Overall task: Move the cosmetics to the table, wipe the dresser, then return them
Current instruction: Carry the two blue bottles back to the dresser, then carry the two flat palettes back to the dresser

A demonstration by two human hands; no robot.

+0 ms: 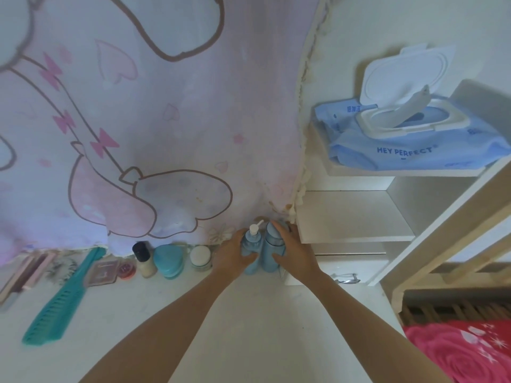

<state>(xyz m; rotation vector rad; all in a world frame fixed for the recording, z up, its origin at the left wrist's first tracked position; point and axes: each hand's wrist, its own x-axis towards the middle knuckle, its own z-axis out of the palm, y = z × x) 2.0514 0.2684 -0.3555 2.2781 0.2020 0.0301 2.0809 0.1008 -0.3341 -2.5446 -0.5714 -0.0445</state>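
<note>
Two light blue bottles stand side by side at the back of the white dresser top [249, 313]. My left hand [233, 254] grips the pump bottle [253, 244] from the left. My right hand [293, 250] grips the capped bottle [272, 244] from the right. To their left, along the curtain, stand a white jar [201, 257], a teal round jar [168, 261] and a small bottle with a black cap [143, 259]. Further left lie a small red pot [126, 269], a pink compact [103, 273], a teal comb [62, 299] and pink sticks [27, 272].
A pink cartoon curtain [138, 120] hangs behind the dresser. White shelves [354, 217] rise at the right; a blue wet-wipe pack [409, 134] with its lid open lies on the top one. A small drawer with a metal handle [345, 279] sits below. Red floral bedding [464, 352] shows at the lower right.
</note>
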